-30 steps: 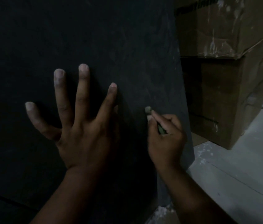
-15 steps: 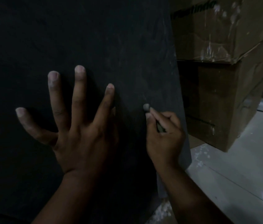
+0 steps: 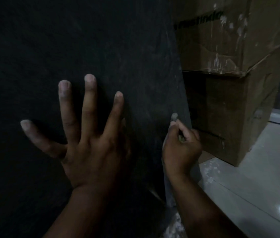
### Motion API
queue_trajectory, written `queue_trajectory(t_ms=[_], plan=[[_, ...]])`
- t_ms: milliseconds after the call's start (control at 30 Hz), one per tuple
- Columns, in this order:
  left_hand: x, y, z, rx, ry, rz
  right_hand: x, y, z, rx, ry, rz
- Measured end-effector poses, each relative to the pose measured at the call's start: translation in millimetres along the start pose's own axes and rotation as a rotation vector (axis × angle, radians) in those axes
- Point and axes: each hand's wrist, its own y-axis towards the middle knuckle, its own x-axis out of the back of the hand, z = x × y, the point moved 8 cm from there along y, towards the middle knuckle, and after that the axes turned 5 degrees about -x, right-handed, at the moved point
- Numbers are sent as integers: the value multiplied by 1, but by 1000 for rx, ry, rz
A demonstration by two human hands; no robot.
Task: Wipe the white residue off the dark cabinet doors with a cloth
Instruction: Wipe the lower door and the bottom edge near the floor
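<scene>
A dark cabinet door (image 3: 67, 40) fills the left and middle of the view, with faint whitish streaks near its right edge. My left hand (image 3: 91, 145) presses flat on the door, fingers spread and straight. My right hand (image 3: 181, 145) is at the door's right edge, fingers curled round a small greenish cloth (image 3: 181, 137). A pale tip of the cloth (image 3: 174, 116) sticks out above the fingers and touches the door near its edge.
Two stacked cardboard boxes (image 3: 230, 83), spattered white, stand right of the door. A pale glossy tiled floor (image 3: 256, 177) lies at the lower right, with white dust (image 3: 211, 170) near the door's foot and a light reflection.
My right hand with the cloth has shifted right along the door, reaching its right edge. My left hand stays pressed flat, hardly moved.
</scene>
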Motion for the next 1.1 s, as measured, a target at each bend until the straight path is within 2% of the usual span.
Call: queue_trajectory(t_ms=[133,200,267,400,467,633,700,767,867,933,1000,1100], plan=[[-7,9,-10,-34,-26,-9,-17,-20,34,248,-9,93],[-13,15,-14,-48,-27,9,-21,-20,37,302,-16,134],[-16,19,-19,-71,-1,9,-14,-12,25,235,-13,105],[-17,24,-26,-98,76,-47,5,6,-14,-82,6,-15],[-18,26,-28,-101,60,-46,3,6,-10,-81,18,-18],[-24,41,-38,-108,-46,13,-27,-16,44,312,17,184],[-25,44,-39,-114,-66,27,-29,-23,43,349,25,256],[-24,41,-37,-111,-52,29,-16,-19,29,296,-22,225],[-27,38,-37,-133,-1,23,3,10,-3,20,-32,85],[-29,39,-38,-144,21,13,2,20,-8,-41,-45,46],[-28,42,-42,-134,47,-18,-5,14,7,47,-52,90],[-25,47,-50,-135,68,-56,-12,-9,34,349,-83,224]])
